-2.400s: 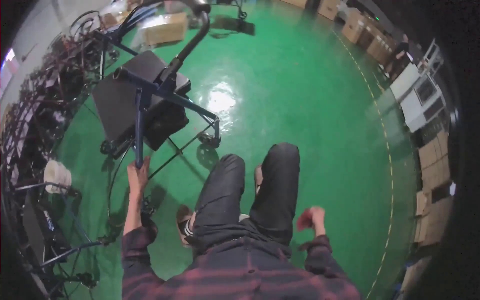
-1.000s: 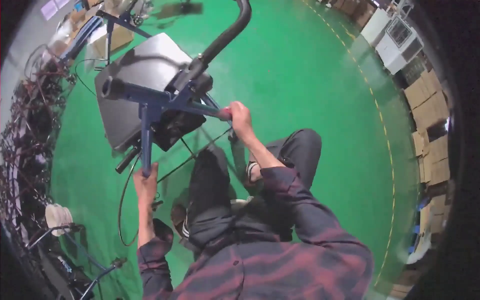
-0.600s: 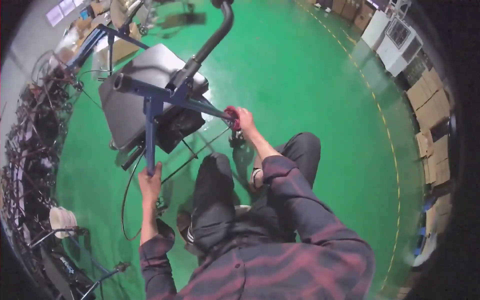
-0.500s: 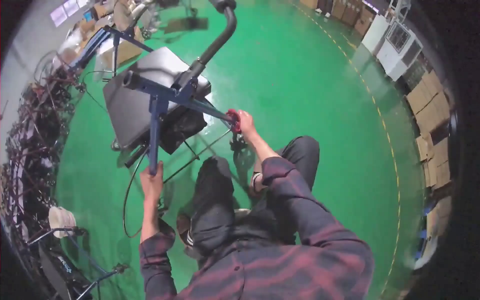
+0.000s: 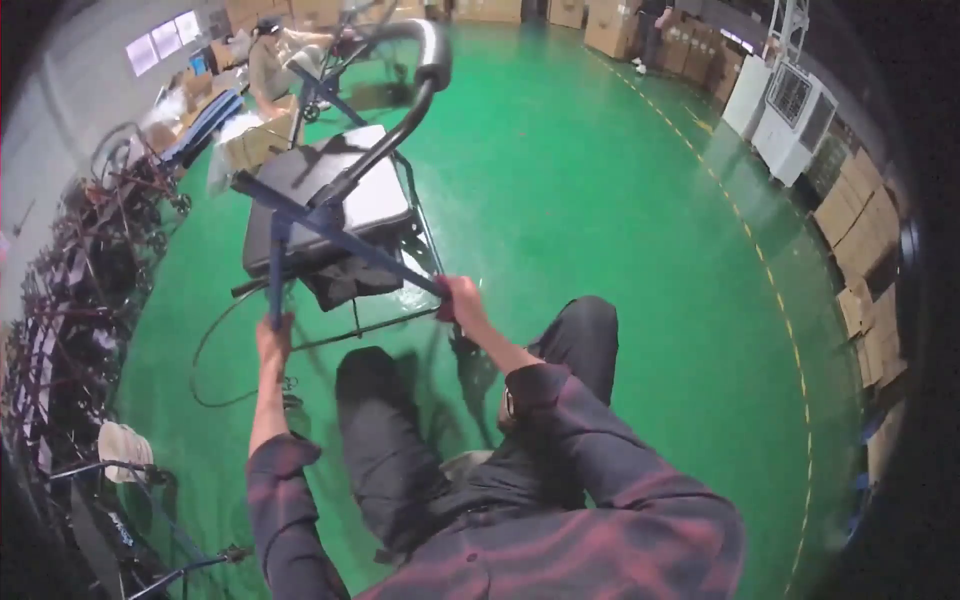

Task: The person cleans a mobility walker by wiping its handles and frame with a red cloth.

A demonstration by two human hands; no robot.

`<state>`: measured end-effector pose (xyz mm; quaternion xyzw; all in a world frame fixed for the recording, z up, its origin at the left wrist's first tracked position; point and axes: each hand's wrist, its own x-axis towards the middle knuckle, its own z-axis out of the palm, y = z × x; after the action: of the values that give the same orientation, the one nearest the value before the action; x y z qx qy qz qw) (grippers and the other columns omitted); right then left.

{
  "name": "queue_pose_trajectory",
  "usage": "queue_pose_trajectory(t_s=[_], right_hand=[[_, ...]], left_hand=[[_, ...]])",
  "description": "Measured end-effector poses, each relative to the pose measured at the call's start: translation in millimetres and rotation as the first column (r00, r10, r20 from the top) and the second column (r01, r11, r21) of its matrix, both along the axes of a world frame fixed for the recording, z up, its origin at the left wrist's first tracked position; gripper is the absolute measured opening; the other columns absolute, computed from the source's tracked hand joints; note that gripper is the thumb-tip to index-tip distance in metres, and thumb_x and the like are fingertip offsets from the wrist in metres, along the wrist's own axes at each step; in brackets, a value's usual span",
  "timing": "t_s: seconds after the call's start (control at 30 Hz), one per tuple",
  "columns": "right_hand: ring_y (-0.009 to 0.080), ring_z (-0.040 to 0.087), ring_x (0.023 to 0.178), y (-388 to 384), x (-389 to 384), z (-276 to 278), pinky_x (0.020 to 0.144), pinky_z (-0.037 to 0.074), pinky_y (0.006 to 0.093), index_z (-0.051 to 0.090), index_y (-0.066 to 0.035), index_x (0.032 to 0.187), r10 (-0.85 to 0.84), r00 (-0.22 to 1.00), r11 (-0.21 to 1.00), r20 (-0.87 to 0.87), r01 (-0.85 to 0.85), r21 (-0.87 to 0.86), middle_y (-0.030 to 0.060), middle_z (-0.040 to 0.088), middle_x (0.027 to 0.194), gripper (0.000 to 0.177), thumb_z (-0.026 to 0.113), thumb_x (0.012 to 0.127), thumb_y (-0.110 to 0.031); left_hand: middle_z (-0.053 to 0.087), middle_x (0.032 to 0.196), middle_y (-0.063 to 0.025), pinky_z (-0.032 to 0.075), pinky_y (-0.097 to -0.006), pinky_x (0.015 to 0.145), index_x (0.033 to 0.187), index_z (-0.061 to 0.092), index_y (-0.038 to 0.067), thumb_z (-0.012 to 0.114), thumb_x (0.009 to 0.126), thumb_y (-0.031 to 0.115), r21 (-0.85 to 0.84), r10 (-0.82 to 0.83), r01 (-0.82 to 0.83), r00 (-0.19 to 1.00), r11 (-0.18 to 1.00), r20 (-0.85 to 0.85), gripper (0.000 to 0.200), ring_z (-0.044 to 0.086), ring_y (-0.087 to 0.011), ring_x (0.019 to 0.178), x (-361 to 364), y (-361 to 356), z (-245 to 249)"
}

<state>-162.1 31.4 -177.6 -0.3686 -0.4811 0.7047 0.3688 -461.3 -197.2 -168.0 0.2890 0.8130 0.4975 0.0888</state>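
Note:
A rollator walker with a blue tube frame (image 5: pixel 362 246) stands tilted in front of my legs. Its black seat (image 5: pixel 378 207) faces up, and a curved, padded black bar (image 5: pixel 430 62) rises above it. My left hand (image 5: pixel 273 342) is wrapped round the lower end of one blue tube. At the end of another blue tube, my right hand (image 5: pixel 460 302) is closed, with a dark red piece partly showing beside the fingers. A black fabric bag (image 5: pixel 352 282) hangs under the seat. From the frame, a thin cable (image 5: pixel 203 352) loops down to the left.
Piled walker frames (image 5: pixel 75 290) line the left side. A white bucket-like object (image 5: pixel 124 450) sits low left, near another frame. Another person (image 5: pixel 268 75) works at the back left. Cardboard boxes (image 5: pixel 860 215) and a white machine (image 5: pixel 792 120) stand on the right.
The walker has tipped and turned, so more of its seat and curved bar shows. Both hands have moved with it, the right one down and left. My view has tilted up slightly.

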Motion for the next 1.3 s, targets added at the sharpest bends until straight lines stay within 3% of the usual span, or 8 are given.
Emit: queue_pose_trajectory(t_s=[0.3,0.5,0.8,0.9,0.97,1.1,1.2,1.3], right_hand=[[0.019,0.055,0.058,-21.3,13.1,5.4,0.051,0.043,0.0318,0.055,-0.005,0.113,0.339,0.923,0.88,0.183,-0.38,0.286,0.0066,0.059,0.082,0.032,0.041,0.099,-0.031],[0.0392,0.058,0.075,-44.7,-33.0,-10.4,0.068,0.045,0.0444,0.057,-0.003,0.1,0.307,0.885,0.806,0.35,-0.437,0.398,0.0166,0.064,0.088,0.03,0.04,0.097,-0.027],[0.0323,0.055,0.077,-19.3,-68.3,-104.2,0.069,0.043,0.0438,0.057,-0.009,0.092,0.416,0.842,0.059,0.342,-0.401,0.914,0.0118,0.059,0.085,0.012,0.053,0.084,-0.016],[0.0301,0.059,0.08,-2.3,-74.0,-97.3,0.077,0.044,0.0452,0.061,-0.01,0.096,0.424,0.603,-0.186,0.676,-0.672,0.717,0.0098,0.062,0.092,0.019,0.056,0.078,-0.013],[0.0304,0.059,0.079,13.4,-78.7,-80.3,0.082,0.041,0.044,0.063,-0.011,0.093,0.532,0.498,-0.228,0.685,-0.695,0.682,0.0073,0.064,0.084,0.017,0.058,0.078,-0.016],[0.0273,0.055,0.074,123.7,-114.7,-154.1,0.076,0.043,0.0385,0.063,-0.011,0.085,0.205,0.9,-0.143,0.385,-0.362,0.921,0.0046,0.064,0.087,0.01,0.058,0.083,-0.02],[0.0293,0.054,0.064,206.2,-127.3,-109.0,0.074,0.046,0.0382,0.061,-0.005,0.085,-0.19,0.592,-0.096,0.783,-0.805,0.585,0.0093,0.064,0.088,0.02,0.058,0.088,-0.025],[0.0265,0.057,0.077,286.1,-128.3,-128.3,0.08,0.046,0.0345,0.063,-0.009,0.093,0.151,0.695,0.001,0.703,-0.711,0.703,0.005,0.064,0.088,0.017,0.058,0.088,-0.025]], left_hand=[[0.058,0.074,-0.0082,0.037,-0.0284,0.047,0.102,0.058,-0.001,0.063,0.08,0.019,-0.301,0.081,-0.081,0.997,0.95,-0.013,0.029,0.048,-0.0143,0.059,62.1,14.9,66.0],[0.06,0.094,-0.0128,0.045,-0.0264,0.076,0.105,0.054,-0.004,0.058,0.082,0.011,0.318,-0.186,0.067,0.914,0.946,0.359,0.027,0.057,-0.017,0.083,184.2,60.7,96.8],[0.058,0.083,-0.0096,0.051,-0.0313,0.066,0.108,0.048,-0.001,0.056,0.09,0.012,0.245,0.321,-0.415,0.882,0.876,0.346,0.024,0.061,-0.0192,0.067,150.9,81.4,73.2],[0.056,0.081,-0.0083,0.051,-0.0308,0.064,0.108,0.048,-0.001,0.056,0.09,0.012,0.135,0.331,-0.386,0.892,0.913,0.307,0.023,0.062,-0.0193,0.067,145.8,82.1,84.4],[0.056,0.08,-0.0075,0.051,-0.0305,0.064,0.108,0.048,-0.001,0.055,0.091,0.012,0.093,0.343,-0.384,0.891,0.919,0.298,0.022,0.062,-0.0194,0.068,143.7,80.5,88.1],[0.055,0.079,-0.0092,0.052,-0.0312,0.063,0.11,0.044,-0.001,0.053,0.092,0.01,0.127,0.341,-0.384,0.901,0.915,0.269,0.023,0.062,-0.0201,0.063,114.9,80.2,67.4],[0.055,0.079,-0.0091,0.053,-0.0316,0.063,0.109,0.043,0.0,0.052,0.092,0.01,0.008,0.369,-0.375,0.916,0.927,0.156,0.022,0.062,-0.0197,0.061,95.9,79.3,67.8],[0.054,0.078,-0.0075,0.052,-0.0307,0.064,0.104,0.044,0.001,0.05,0.092,0.01,0.043,0.415,-0.416,0.909,0.908,0.034,0.016,0.061,-0.0188,0.062,73.4,70.6,53.6]])
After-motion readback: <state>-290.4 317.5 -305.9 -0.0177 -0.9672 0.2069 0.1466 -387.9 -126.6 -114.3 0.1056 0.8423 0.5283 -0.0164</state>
